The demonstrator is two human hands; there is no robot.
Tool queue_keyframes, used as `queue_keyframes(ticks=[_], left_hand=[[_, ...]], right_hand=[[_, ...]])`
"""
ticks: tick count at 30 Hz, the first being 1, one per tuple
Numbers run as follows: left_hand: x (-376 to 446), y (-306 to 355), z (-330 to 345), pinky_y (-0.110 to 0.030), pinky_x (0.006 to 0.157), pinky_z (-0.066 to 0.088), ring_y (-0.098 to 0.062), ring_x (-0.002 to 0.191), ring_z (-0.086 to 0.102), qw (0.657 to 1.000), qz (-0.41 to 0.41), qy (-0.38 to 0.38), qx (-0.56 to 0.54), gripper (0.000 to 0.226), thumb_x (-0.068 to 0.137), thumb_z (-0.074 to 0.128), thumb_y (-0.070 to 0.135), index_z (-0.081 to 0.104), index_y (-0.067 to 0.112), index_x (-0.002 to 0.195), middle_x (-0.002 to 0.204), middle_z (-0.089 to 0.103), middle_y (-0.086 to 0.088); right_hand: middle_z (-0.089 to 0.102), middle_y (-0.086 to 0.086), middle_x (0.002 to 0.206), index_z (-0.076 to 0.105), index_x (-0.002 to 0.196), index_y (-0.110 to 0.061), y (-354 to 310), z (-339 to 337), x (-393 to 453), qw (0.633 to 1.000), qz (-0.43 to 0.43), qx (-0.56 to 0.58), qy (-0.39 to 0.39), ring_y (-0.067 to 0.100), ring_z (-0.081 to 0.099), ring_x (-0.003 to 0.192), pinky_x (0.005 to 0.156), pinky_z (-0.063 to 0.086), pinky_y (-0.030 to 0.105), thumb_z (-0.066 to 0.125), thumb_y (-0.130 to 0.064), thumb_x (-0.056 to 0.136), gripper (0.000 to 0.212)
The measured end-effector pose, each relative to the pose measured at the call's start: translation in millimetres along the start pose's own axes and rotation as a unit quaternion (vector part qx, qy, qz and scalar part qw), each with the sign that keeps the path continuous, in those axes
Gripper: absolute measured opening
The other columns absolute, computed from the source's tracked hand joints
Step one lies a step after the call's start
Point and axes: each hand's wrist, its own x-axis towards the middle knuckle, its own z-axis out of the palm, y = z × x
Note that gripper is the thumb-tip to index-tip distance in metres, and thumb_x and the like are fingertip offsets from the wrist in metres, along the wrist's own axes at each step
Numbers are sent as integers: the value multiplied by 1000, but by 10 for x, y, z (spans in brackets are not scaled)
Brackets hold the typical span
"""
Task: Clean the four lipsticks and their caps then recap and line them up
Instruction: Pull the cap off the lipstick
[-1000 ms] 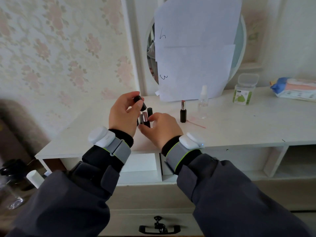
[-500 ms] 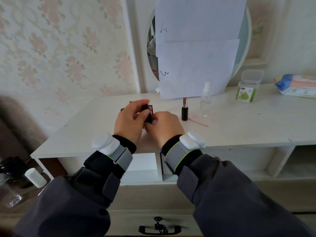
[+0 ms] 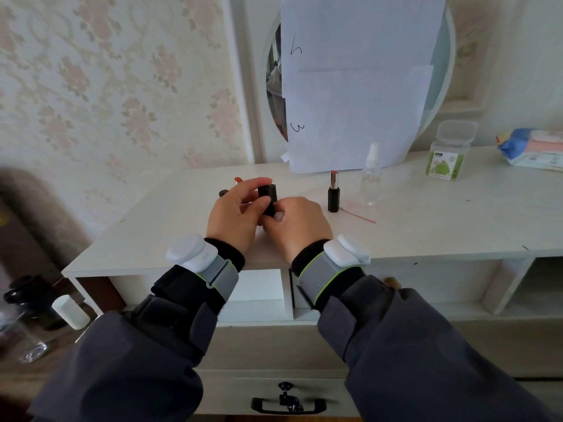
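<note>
Head view: a black lipstick (image 3: 268,199) is held upright over the white bench (image 3: 426,226), fingers of the left hand (image 3: 236,214) clamped on its cap, the right hand (image 3: 297,225) pinching its base. An uncapped lipstick (image 3: 334,191) stands just beside a clear spray bottle (image 3: 371,175). Paper sheets (image 3: 356,86) are marked "4" and "3". Lettering on the green-labelled box (image 3: 446,158) cannot be read.

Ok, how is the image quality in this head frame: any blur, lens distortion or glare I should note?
Head view: soft, even daylight, with no harsh glare; wide-angle bending curves the dresser edge; the left margin and sleeves are smeared; the left hand and right hand on the black lipstick are slightly soft, while the uncapped lipstick stands fairly clear; white paper covers most of the mirror.
</note>
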Motion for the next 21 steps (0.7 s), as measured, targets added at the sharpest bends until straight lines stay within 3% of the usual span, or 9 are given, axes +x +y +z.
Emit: queue_keyframes(ticks=[6,9,12,17,21], left_hand=[[0,-26,8,-44,95,52,-17,99,67,1000,-14,-14,-5,39,89,59,17,64,48,111,100,71,4],[-12,-25,24,-36,99,49,-8,101,66,999,-12,-21,26,46,88,61,17,58,47,123,100,72,10],[-27,-19,41,-30,101,46,-4,103,64,999,-9,-14,41,51,89,63,11,55,37,131,107,70,9],[-47,-3,26,-18,88,49,-6,95,64,997,0,59,49,29,90,64,19,63,25,119,102,69,9],[-73,-27,-24,-36,84,54,-13,85,64,985,2,170,-8,17,92,56,18,63,26,105,91,66,11]], right_hand=[[56,1,67,44,59,-18,2,-17,-3,1000,15,-6,2,27,55,71,60,37,30,56,-32,89,35],[67,7,81,64,77,-16,-17,-40,-5,1000,16,-19,1,30,61,82,64,44,31,54,-28,90,20],[69,8,88,68,87,-15,-39,-66,-6,999,19,-32,1,29,62,86,65,41,29,54,-26,90,18],[67,4,80,54,65,-20,-21,-51,38,999,46,-13,-3,27,63,80,64,46,30,60,-30,89,27],[66,5,81,55,70,-19,17,-53,91,998,62,-25,3,28,62,79,65,44,29,62,-30,88,23]])
